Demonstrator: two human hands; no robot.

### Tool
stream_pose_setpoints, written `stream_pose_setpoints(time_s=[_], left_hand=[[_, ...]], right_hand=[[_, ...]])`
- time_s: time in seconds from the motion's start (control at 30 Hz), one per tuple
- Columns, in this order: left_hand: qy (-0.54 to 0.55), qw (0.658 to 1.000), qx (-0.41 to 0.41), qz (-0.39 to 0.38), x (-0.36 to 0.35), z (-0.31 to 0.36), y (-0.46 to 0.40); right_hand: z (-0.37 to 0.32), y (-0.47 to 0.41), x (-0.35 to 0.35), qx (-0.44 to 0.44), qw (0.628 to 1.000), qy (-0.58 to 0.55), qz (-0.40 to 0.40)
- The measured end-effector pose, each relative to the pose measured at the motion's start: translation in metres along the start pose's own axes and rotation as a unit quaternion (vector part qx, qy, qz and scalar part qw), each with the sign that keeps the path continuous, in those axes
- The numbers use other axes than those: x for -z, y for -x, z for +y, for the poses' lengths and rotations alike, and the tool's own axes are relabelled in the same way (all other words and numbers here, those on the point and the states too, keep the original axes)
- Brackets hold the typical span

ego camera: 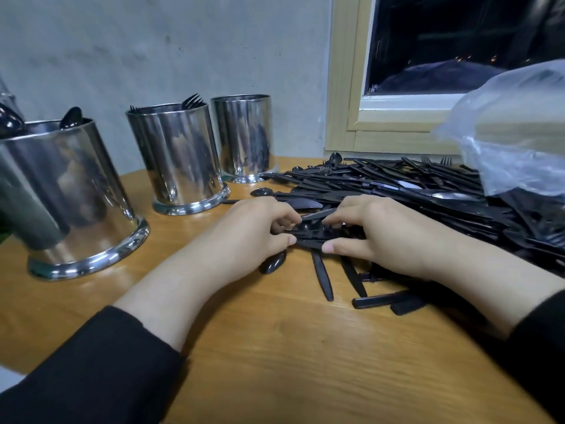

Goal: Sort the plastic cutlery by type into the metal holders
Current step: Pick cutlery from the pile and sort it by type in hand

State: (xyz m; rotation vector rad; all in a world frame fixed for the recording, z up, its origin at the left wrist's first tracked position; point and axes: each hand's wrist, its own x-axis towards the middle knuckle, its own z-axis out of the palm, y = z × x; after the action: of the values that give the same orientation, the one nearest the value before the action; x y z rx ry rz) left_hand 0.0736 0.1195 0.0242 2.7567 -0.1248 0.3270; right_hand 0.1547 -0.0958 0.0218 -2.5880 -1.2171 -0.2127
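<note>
While large pile of black cutlery (pixel 412 191) remains unsorted at centre right, sorting judged early. Left holder (pixel 67 194) shows spoons, middle holder (pixel 180 157) forks, far holder (pixel 244 136) contents unseen. Left hand (pixel 253 228) and right hand (pixel 379 234) fingers pinch pieces at pile edge. Wooden desk (pixel 275 347); grey wall, dark window (pixel 458 41), plastic bag (pixel 519 127) upper right.

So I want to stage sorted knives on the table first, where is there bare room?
Bare wood lies between the forearms, and between the nearest holder and the left hand. It is crowded right of the hands, under the cutlery pile and plastic bag.
</note>
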Motion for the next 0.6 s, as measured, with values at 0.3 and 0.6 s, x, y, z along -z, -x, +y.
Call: stream_pose_setpoints(time_s=[0.3, 0.6], left_hand=[[-0.063, 0.998, -0.001, -0.022, 0.002, -0.010, -0.002], [-0.011, 0.999, -0.029, -0.009, 0.001, -0.010, -0.002]], right_hand=[[-0.007, -0.001, -0.007, 0.036, 0.998, 0.033, 0.027], [-0.013, -0.004, -0.003, 0.068, 0.984, -0.017, 0.165]])
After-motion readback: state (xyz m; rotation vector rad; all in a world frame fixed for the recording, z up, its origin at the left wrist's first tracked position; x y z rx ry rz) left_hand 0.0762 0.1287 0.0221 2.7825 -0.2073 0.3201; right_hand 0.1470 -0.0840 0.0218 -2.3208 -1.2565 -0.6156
